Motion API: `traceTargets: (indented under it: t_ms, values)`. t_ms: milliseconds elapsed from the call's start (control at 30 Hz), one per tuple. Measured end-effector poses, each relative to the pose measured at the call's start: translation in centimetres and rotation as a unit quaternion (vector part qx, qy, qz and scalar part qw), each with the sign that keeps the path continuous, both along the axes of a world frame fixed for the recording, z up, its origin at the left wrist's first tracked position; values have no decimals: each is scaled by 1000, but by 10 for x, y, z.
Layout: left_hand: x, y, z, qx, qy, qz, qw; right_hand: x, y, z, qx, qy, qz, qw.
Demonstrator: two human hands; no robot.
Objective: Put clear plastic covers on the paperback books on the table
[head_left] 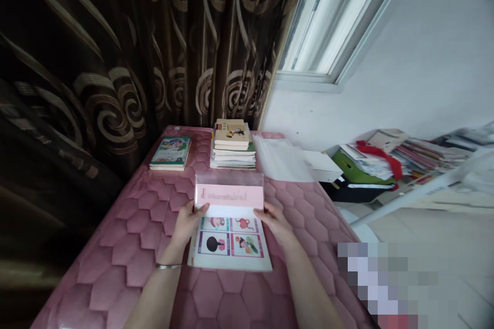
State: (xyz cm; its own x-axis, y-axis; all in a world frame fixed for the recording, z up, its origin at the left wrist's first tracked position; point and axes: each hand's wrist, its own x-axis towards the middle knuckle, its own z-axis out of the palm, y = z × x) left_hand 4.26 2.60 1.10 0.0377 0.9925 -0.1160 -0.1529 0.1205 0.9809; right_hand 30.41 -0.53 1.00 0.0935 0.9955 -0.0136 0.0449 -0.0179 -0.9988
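A picture book (230, 243) lies on the pink quilted surface in front of me, its lower page showing four colourful picture cards. Across its top is a pink printed flap or page (231, 195), with a clear plastic cover (229, 179) reaching past its far edge. My left hand (189, 220) grips the left side, thumb on top and fingers mostly out of sight. On the right side, my right hand (275, 220) holds the edge the same way. Whether the plastic wraps the whole book, I cannot tell.
Beyond the book stands a stack of books (233, 157). Left of it lies a green-covered book (171, 152). Clear plastic sheets (283, 159) and a white box (322, 165) are at the right edge. Patterned curtains (173, 36) hang behind; papers fill a green container (351, 167).
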Motion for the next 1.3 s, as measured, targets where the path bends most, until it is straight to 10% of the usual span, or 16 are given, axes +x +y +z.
traceTargets:
  t_ms: [500, 800, 1133, 1300]
  values:
    - [-2, -1, 10, -15, 1, -48, 999, -9, 3, -6, 24, -135, -89, 987]
    - [0, 3, -2, 13, 61, 6, 998, 3, 4, -9, 9, -37, -3, 999]
    - [-1, 1, 7, 25, 63, -11, 998, -13, 3, -3, 38, -170, -127, 977]
    - [-1, 1, 5, 9, 59, 8, 998, -3, 4, -5, 48, -114, -56, 991]
